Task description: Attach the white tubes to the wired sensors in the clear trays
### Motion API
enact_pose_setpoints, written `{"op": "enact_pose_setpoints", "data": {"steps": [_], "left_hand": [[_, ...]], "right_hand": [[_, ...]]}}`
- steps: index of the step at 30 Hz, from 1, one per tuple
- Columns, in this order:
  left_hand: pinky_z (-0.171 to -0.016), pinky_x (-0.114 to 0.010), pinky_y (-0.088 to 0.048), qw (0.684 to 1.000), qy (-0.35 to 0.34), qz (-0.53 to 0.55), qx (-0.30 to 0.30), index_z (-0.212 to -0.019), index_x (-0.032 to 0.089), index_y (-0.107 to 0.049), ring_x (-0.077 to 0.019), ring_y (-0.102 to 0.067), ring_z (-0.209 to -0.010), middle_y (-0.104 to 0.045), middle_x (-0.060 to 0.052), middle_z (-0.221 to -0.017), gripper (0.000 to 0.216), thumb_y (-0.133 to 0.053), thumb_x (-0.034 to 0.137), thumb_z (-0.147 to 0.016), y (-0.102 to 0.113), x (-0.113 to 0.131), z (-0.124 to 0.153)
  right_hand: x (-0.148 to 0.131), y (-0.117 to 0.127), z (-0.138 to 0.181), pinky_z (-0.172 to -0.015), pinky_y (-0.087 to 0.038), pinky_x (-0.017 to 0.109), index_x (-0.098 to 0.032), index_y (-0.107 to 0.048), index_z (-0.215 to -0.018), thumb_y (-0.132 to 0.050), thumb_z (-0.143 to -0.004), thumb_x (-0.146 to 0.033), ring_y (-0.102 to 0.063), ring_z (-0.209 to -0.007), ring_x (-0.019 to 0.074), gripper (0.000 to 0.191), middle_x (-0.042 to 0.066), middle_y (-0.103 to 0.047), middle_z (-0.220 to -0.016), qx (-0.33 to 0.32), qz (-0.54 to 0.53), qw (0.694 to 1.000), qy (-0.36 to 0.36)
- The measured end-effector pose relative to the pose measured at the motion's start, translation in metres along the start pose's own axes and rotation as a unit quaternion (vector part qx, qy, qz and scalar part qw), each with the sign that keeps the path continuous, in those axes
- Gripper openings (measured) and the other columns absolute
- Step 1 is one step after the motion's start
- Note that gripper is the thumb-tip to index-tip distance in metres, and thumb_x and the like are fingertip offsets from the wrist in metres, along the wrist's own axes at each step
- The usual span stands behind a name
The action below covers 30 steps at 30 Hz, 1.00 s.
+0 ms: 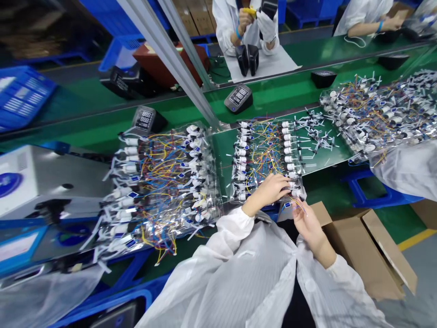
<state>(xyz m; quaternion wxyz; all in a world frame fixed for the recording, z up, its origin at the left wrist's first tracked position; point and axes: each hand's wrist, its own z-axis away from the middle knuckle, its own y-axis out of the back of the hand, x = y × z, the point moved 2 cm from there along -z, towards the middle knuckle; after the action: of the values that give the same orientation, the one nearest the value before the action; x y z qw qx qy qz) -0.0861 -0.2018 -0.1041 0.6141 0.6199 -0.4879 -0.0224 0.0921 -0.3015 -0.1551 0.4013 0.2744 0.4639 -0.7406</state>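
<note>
My left hand (pixel 271 189) reaches over the near end of the middle batch, its fingers bent together beside a white cylindrical part (pixel 292 185); what they pinch is hidden. Lower and to the right, my right hand (pixel 306 221) is closed on thin coloured wires (pixel 297 206) with a small blue label (pixel 287 205) beside them. The middle batch of wired parts (pixel 268 150) lies on clear plastic, with white cylinders in two columns and yellow, red and blue wires between. Loose white-and-black strips (pixel 321 132) lie right of it.
A thick stack of wired parts (pixel 164 177) stands at left, and another pile (pixel 385 109) at right. Black display units (pixel 238 98) sit along the green line behind a metal post (pixel 177 59). A cardboard box (pixel 368 255) is below right. Co-workers (pixel 225 27) sit opposite.
</note>
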Motion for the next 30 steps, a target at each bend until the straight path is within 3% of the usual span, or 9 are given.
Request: {"op": "enact_pose_setpoints", "data": {"steps": [4,6,11,15,18,21,23,26,30], "left_hand": [[-0.103,-0.044,-0.045,0.996,0.015,0.068,0.054,-0.126,0.02,-0.07,-0.0268,-0.063,-0.122,-0.071,-0.012,-0.132,0.027,-0.055,0.032,-0.108,0.023,0.015,0.012],[-0.099,-0.042,-0.046,0.996,0.004,0.08,0.026,-0.129,0.021,-0.069,-0.0268,-0.064,-0.117,-0.073,-0.012,-0.125,0.032,-0.063,0.04,-0.104,0.028,0.021,0.02],[-0.089,-0.038,-0.043,0.999,-0.017,0.025,-0.037,-0.117,0.021,-0.074,-0.0245,-0.066,-0.105,-0.077,-0.008,-0.112,0.025,-0.07,0.039,-0.099,0.012,0.02,0.034],[-0.088,-0.038,-0.041,0.999,0.032,-0.018,-0.016,-0.103,0.02,-0.076,-0.0224,-0.063,-0.098,-0.075,-0.007,-0.1,0.014,-0.063,0.027,-0.104,-0.005,0.011,0.037],[-0.089,-0.039,-0.041,0.998,0.046,-0.046,-0.009,-0.105,0.02,-0.075,-0.0235,-0.061,-0.1,-0.073,-0.007,-0.102,0.016,-0.06,0.027,-0.105,-0.009,0.011,0.038],[-0.089,-0.041,-0.04,0.997,0.037,-0.059,-0.014,-0.116,0.021,-0.074,-0.0245,-0.059,-0.102,-0.071,-0.008,-0.104,0.023,-0.06,0.035,-0.105,-0.01,0.012,0.04],[-0.091,-0.041,-0.039,0.998,0.03,-0.061,-0.019,-0.119,0.022,-0.073,-0.0249,-0.058,-0.104,-0.07,-0.007,-0.107,0.027,-0.064,0.041,-0.103,-0.011,0.013,0.041],[-0.094,-0.043,-0.037,0.997,0.032,-0.065,-0.021,-0.114,0.022,-0.074,-0.0253,-0.059,-0.107,-0.069,-0.007,-0.109,0.025,-0.067,0.043,-0.101,-0.012,0.013,0.041],[-0.095,-0.043,-0.036,0.997,0.054,-0.043,0.021,-0.106,0.022,-0.073,-0.023,-0.06,-0.105,-0.071,-0.006,-0.105,0.023,-0.058,0.038,-0.107,-0.009,0.017,0.04]], "right_hand": [[0.003,-0.007,0.0,-0.089,-0.07,0.031,-0.025,-0.077,-0.096,-0.086,-0.084,-0.039,-0.08,-0.098,0.0196,0.021,0.004,-0.081,-0.102,0.021,-0.05,0.999,-0.006],[0.002,-0.015,0.004,-0.101,-0.066,0.036,-0.025,-0.078,-0.098,-0.085,-0.085,-0.037,-0.078,-0.109,0.0217,0.019,0.005,-0.081,-0.111,0.02,-0.069,0.997,-0.025],[-0.014,-0.025,0.015,-0.119,-0.052,0.045,-0.023,-0.078,-0.115,-0.085,-0.084,-0.034,-0.066,-0.134,0.0266,0.034,0.009,-0.074,-0.135,-0.067,-0.044,0.995,-0.054],[-0.032,0.003,0.01,-0.109,-0.058,0.049,-0.02,-0.076,-0.115,-0.079,-0.089,-0.042,-0.075,-0.117,0.0293,0.035,0.013,-0.078,-0.122,-0.089,0.123,0.988,-0.035],[-0.049,0.027,0.001,-0.091,-0.064,0.045,-0.019,-0.075,-0.107,-0.073,-0.094,-0.044,-0.077,-0.091,0.0255,0.028,0.011,-0.078,-0.101,-0.055,0.356,0.927,0.105],[-0.059,0.027,-0.003,-0.085,-0.064,0.041,-0.022,-0.074,-0.118,-0.07,-0.095,-0.036,-0.071,-0.086,0.0212,0.027,0.013,-0.07,-0.115,-0.073,0.501,0.816,0.28],[-0.058,0.017,-0.005,-0.086,-0.063,0.041,-0.024,-0.073,-0.122,-0.068,-0.097,-0.032,-0.069,-0.086,0.0201,0.027,0.013,-0.066,-0.12,-0.094,0.54,0.764,0.342],[-0.05,0.006,-0.008,-0.084,-0.062,0.039,-0.022,-0.072,-0.113,-0.067,-0.098,-0.029,-0.068,-0.083,0.0196,0.017,0.011,-0.066,-0.113,-0.072,0.557,0.731,0.386],[-0.041,0.005,-0.014,-0.078,-0.061,0.036,-0.022,-0.07,-0.106,-0.063,-0.1,-0.025,-0.067,-0.078,0.019,0.01,0.008,-0.07,-0.101,-0.042,0.553,0.737,0.386]]}}
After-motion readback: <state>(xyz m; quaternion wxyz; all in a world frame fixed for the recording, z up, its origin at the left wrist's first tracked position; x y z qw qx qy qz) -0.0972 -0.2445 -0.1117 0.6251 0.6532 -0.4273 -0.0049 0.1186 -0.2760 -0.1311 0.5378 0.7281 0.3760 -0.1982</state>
